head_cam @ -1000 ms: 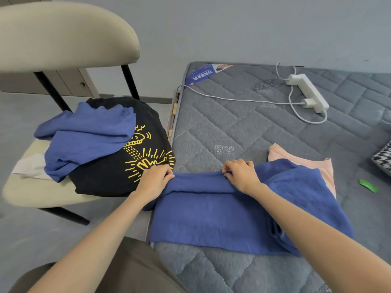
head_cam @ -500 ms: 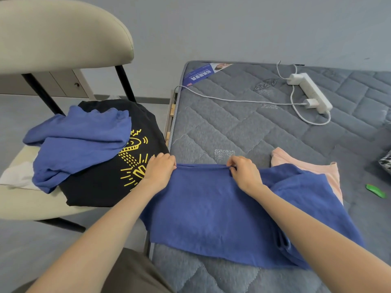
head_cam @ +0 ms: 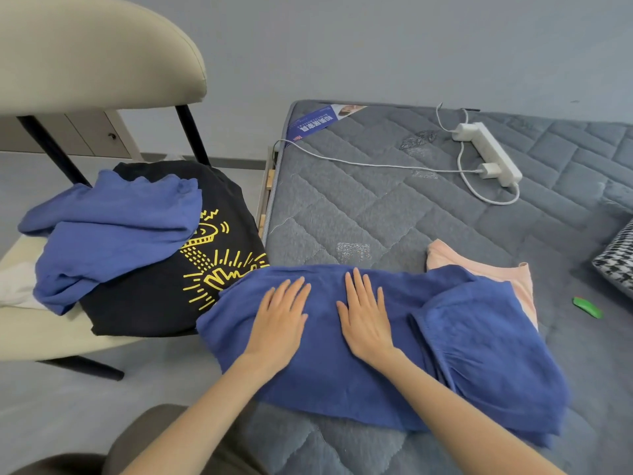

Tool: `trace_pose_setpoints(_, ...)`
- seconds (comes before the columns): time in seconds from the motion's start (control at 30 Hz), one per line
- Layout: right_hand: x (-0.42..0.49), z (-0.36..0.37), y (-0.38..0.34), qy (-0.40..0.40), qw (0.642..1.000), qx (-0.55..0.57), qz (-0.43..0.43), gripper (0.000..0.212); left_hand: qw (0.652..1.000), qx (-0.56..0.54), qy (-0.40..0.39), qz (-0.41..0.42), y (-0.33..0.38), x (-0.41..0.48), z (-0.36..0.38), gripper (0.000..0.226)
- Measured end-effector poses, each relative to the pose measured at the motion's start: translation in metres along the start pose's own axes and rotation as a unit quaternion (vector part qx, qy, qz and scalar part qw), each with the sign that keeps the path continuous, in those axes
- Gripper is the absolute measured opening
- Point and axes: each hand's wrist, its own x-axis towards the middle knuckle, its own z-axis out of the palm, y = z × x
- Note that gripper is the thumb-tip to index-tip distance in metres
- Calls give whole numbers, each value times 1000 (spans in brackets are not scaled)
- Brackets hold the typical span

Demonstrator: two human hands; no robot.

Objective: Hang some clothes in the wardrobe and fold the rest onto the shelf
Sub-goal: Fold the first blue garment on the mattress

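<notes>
"Though the quilted grey mattress [head_cam: 376, 207] fills most of the view, how many garments lie on it?"

"Two. One folded blue garment [head_cam: 342, 382] lies across the near part, its left end reaching past the mattress side toward the chair. One pink garment [head_cam: 496, 272] lies under its far right part, with only a strip showing."

"And the beige chair [head_cam: 85, 56] on the left?"

"One chair, with three pieces on its seat. One black T-shirt [head_cam: 154, 296] with a yellow print, one crumpled blue garment [head_cam: 109, 228] on top of it, and one white cloth [head_cam: 13, 286] at the seat's left edge."

"The hands?"

"Two, side by side but apart, both on the folded blue garment. The left hand [head_cam: 279, 320] lies palm down, fingers straight and slightly spread. The right hand [head_cam: 364, 320] lies flat the same way."

"Anything smaller?"

"One white power strip [head_cam: 493, 156] at the far side of the mattress, one plug in it. One small green object [head_cam: 587, 306] near the right edge, and I cannot tell what it is."
</notes>
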Motion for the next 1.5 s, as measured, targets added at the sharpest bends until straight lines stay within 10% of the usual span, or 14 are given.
trace_pose_setpoints(0.17,3,-35,5,3,967,253,-8,51,990,28,-111,-84,10,-4,15,59)
trace_pose_setpoints(0.33,-16,-80,40,131,960,245,-22,39,992,29,-110,-60,39,2,-1,58)
trace_pose_setpoints(0.57,-68,-107,143,234,929,204,202,32,986,-118,-120,8,127,14,-20,45)
trace_pose_setpoints(0.73,-106,-94,196,106,895,201,383,40,969,-204,-139,10,172,6,-9,67)
trace_pose_setpoints(0.87,-122,-91,208,124,888,245,368,40,977,-53,-120,167,183,-5,6,65)
trace_pose_setpoints(1.07,-133,-102,201,87,896,318,297,35,968,13,-191,162,179,-4,12,63)
trace_pose_setpoints(1.3,-138,-132,188,-23,809,521,272,28,955,-123,-213,167,152,3,0,59)
trace_pose_setpoints(1.5,-121,-149,125,-32,782,601,164,17,934,-331,-135,14,95,4,-18,47)
